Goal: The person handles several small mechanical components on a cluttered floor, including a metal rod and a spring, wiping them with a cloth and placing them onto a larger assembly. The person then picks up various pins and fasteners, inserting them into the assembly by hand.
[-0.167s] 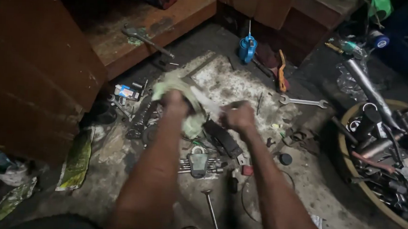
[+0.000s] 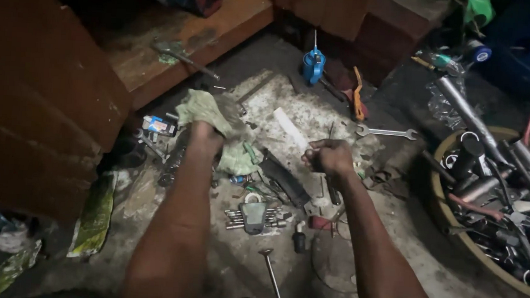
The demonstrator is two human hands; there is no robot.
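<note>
We saw the left hand (image 2: 206,133) closed around a crumpled pale-green rag (image 2: 201,108), soft and creased, held just above the gritty concrete floor (image 2: 221,263). A second fold of the same cloth (image 2: 238,159) lay just below the hand. The right hand (image 2: 331,157) was curled shut on a thin dark metal piece (image 2: 333,190) — too small and dim for us to tell its kind — that hung down below the fist.

Between the two forearms lay a small grey padlock-shaped part (image 2: 253,217) over a row of bright steel pins (image 2: 236,218), and nearer us a slim valve (image 2: 270,277) with a flat round head. A flat white strip (image 2: 289,128) lay on the floor just above the right hand.

Beside the left hand sat a small box (image 2: 158,125), white and blue with a red patch. Farther off stood a blue oil can (image 2: 313,65) with a thin spout, and an open-ended steel spanner (image 2: 386,132) — smooth and shiny. At the right, a round tan basin (image 2: 443,197) held a tangle of metal tools.
</note>
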